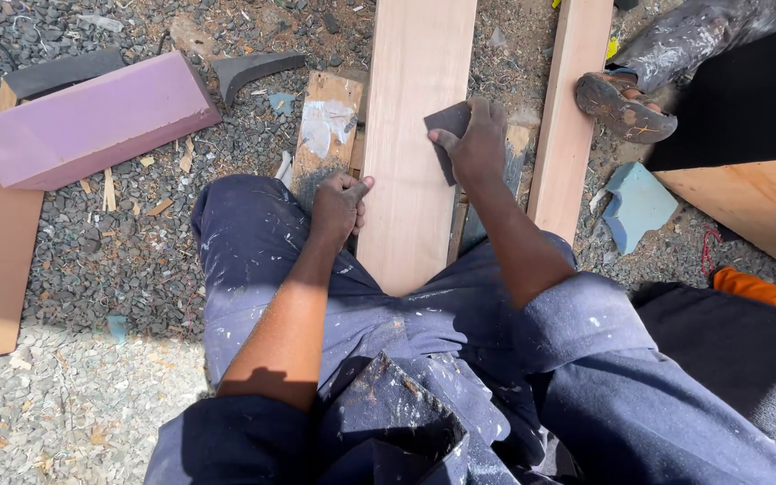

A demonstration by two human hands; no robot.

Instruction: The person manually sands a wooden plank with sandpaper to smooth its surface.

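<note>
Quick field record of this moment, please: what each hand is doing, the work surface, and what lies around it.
Left hand: grips near edge of plank
Right hand: presses dark sanding pad on plank
Plank: pale wood, resting across knees
Second plank: alongside, right
Purple block: left, on gravel
Other person's sandalled foot: upper right

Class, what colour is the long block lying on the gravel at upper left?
Pale pink-purple long block, seen best in the head view.

Pink block (92,117) on gravel (127,260) — blue scrap (637,205), orange cloth (761,289).
</note>
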